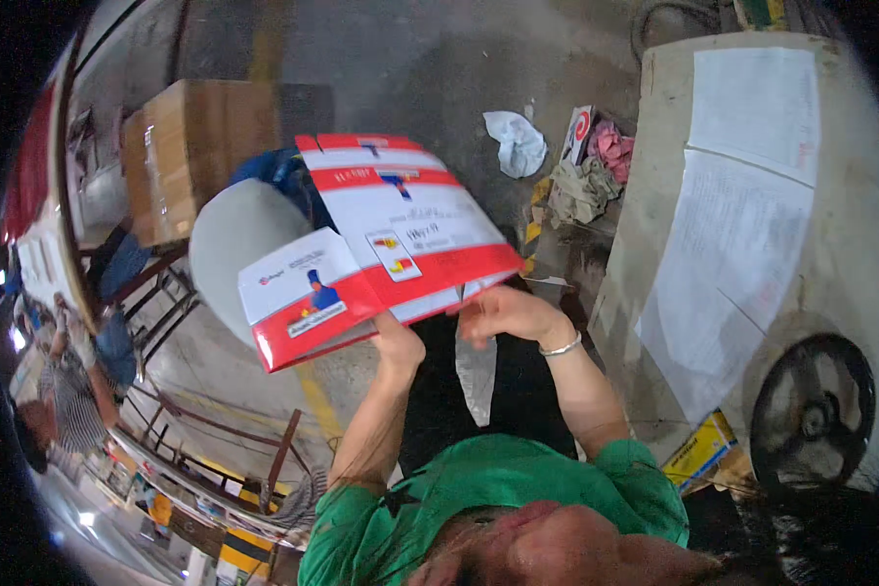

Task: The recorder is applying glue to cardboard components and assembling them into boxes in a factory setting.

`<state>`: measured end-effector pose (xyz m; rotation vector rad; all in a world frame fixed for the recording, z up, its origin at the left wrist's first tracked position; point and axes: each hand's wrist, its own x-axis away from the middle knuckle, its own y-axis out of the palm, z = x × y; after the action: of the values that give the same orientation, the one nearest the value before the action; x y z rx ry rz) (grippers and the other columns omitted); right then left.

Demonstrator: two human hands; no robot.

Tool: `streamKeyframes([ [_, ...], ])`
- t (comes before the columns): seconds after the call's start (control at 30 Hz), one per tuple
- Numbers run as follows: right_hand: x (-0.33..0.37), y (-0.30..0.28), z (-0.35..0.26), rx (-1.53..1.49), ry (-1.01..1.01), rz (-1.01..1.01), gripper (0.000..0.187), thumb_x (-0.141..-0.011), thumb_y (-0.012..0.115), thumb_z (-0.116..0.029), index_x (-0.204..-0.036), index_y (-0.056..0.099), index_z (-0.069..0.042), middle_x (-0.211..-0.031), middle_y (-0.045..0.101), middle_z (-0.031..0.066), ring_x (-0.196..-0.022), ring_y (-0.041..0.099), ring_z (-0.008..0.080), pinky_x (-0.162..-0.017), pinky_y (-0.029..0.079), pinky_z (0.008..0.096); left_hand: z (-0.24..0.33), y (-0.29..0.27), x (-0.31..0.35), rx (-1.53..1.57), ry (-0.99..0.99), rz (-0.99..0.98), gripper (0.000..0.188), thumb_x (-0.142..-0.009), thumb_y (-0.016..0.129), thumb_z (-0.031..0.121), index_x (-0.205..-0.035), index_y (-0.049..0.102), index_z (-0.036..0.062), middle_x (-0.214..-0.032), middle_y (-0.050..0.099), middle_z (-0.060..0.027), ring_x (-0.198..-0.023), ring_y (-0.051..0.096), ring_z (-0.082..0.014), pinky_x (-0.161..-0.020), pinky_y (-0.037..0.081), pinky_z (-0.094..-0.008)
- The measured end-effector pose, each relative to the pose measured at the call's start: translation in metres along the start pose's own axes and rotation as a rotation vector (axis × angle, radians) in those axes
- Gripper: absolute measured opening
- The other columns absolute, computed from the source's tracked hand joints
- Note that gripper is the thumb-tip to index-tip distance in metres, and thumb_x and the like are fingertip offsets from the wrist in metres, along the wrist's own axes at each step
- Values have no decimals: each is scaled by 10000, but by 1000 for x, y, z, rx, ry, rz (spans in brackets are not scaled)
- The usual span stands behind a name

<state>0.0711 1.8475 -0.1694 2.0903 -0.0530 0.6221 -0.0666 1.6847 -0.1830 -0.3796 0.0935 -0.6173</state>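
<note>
A folded-flat red and white printed carton (430, 220) is held up in front of me, tilted, with a flap panel (308, 283) at its left. My left hand (398, 340) is closed on its near edge, thumb on top and the other fingers hidden beneath. By the carton's near right edge is my right hand (506, 314), its fingers bent downward and smeared by motion. Whether those fingers grip the edge cannot be made out. A bracelet circles the right wrist.
A large brown cardboard box (181, 156) stands beyond a grey rounded object (244, 244). Crumpled cloths (586, 186) and a white crumpled piece (516, 144) lie ahead. At right, a machine top bears paper sheets (742, 225) and a black handwheel (813, 415). Another person (73, 410) is far left.
</note>
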Motion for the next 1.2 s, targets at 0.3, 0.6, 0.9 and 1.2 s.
streamKeyframes([
  [0.3,-54,-251,144,148,219,990,370,-860,564,-339,-1080,551,-42,-830,572,10,-664,564,87,-560,489,236,-99,40,61,-529,-460,-341,444,-923,422,195,-1287,331,-42,-1300,403,-192,-1188,396,-310,-1006,270,-381],
  [0.6,-205,-388,136,931,-99,1052,337,-860,443,-271,-799,588,28,-766,575,252,-790,559,406,-737,430,479,-144,69,61,147,-1008,78,411,-908,483,220,-1229,417,-28,-1250,459,-145,-1144,427,-229,-965,317,-351],
  [0.9,-34,-265,81,1074,-553,1755,221,-843,539,-75,-1029,606,23,-916,548,118,-820,533,200,-722,424,282,-120,81,34,252,-920,157,374,-943,391,227,-1200,440,-39,-1225,463,-142,-1119,432,-223,-975,300,-336],
  [1.2,11,-330,251,645,113,1725,466,-856,487,-334,-1128,534,42,-1182,496,268,-1126,463,384,-949,373,418,-123,95,22,458,-1057,198,578,-932,306,488,-1321,312,60,-1290,409,-77,-1191,386,-205,-1008,303,-385],
])
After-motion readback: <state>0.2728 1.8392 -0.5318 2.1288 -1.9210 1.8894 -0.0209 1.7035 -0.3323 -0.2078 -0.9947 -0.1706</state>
